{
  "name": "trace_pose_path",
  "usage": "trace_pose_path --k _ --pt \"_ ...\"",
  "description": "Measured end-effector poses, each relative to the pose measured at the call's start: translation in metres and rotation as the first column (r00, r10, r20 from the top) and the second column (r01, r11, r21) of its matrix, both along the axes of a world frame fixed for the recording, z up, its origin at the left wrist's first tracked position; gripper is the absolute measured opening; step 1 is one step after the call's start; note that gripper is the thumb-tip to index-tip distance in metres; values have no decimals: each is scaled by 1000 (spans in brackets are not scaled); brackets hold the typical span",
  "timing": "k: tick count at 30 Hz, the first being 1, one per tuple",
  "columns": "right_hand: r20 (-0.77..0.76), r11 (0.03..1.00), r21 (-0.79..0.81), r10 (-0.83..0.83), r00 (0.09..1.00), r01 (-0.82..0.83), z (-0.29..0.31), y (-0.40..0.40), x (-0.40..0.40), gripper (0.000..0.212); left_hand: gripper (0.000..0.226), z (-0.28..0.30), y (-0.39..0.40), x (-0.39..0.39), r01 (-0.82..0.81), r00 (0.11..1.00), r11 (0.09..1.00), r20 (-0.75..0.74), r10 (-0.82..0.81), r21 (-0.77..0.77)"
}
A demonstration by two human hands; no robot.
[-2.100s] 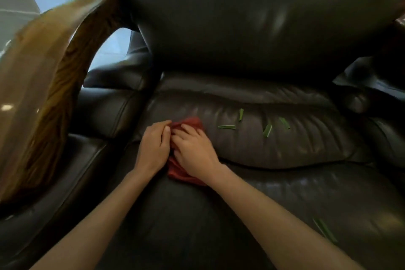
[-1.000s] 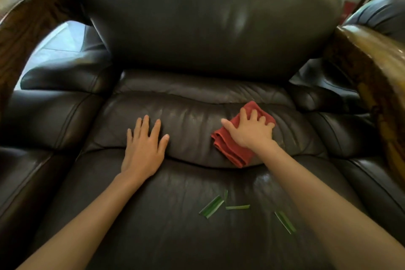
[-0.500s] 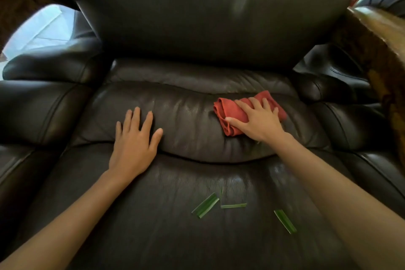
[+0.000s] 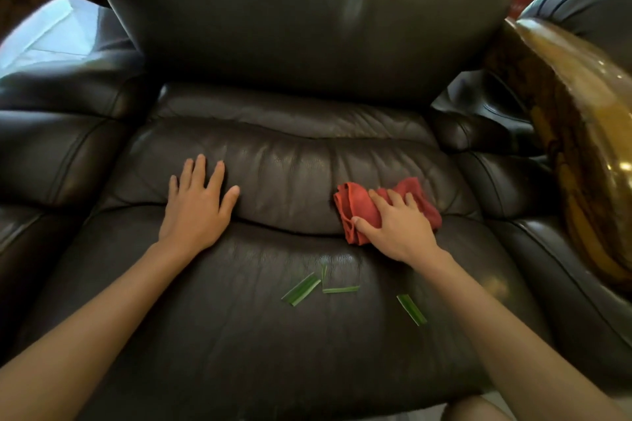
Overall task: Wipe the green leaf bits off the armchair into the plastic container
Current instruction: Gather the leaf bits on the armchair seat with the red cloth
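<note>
Leather fills nearly the whole view: a dark armchair [image 4: 290, 352] seen from above, its broad seat cushion in front, a padded ridge crossing the seat farther back, and the tall backrest rising behind. On that ridge, toward the right, the right hand [image 4: 396, 229] presses down on a crumpled red cloth [image 4: 355, 205], fingers spread over the fabric and the thumb tucked against its near edge; the hand lies flat on the cloth rather than closing around it. The left hand [image 4: 196, 205] lies open and empty, palm down on the ridge well to the left, fingers slightly fanned and touching only leather. Green leaf bits [image 4: 301, 289] lie on the front part of the seat, nearer the camera than the cloth and between the two forearms: a wider strip at a slant, a thin sliver lying almost level just beside it, a small upright scrap that may be a separate piece, though it is too slight to be sure, and one more strip [image 4: 412, 309] off to the right, close to the right forearm. A polished wooden armrest [image 4: 581, 133] curves along the right edge, and pale floor [image 4: 44, 34] shows past the chair's upper left.
</note>
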State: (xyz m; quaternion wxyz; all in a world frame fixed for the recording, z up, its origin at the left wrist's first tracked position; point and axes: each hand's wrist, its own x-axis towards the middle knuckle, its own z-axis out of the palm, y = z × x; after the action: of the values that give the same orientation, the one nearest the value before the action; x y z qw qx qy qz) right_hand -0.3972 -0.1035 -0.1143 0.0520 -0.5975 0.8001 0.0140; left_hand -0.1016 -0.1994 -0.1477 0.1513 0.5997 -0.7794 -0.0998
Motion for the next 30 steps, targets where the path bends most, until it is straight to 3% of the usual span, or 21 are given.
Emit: trace_pose_path --k 6,11,13,17,19,25,27,30 --pt "-48 1000 -9 15 999 -16 8 30 7 55 62 2 5 -3 -7 1000 999 9 6 49" --pt "-59 980 -155 119 991 -127 15 51 9 35 62 2 13 -5 -8 1000 997 13 7 71" --pt "12 977 -173 131 991 -127 24 54 5 31 62 1 13 -5 -9 1000 998 15 8 67" --pt "336 968 -247 48 940 39 54 45 -19 26 62 -1 12 -4 -15 1000 998 21 14 59" --pt "377 940 -324 26 926 106 73 33 -33 32 62 -1 12 -4 -19 1000 999 16 18 45" --pt "177 900 -434 42 983 39 99 -14 -51 26 61 -2 13 -5 -33 999 999 7 33 7" --pt "134 921 -388 100 986 -41 89 -26 -44 35 60 -2 13 -4 -35 999 999 10 35 -5" --pt "177 988 -70 148 973 -138 52 -32 -32 63 59 -3 14 -4 -39 999 999 14 39 -17"
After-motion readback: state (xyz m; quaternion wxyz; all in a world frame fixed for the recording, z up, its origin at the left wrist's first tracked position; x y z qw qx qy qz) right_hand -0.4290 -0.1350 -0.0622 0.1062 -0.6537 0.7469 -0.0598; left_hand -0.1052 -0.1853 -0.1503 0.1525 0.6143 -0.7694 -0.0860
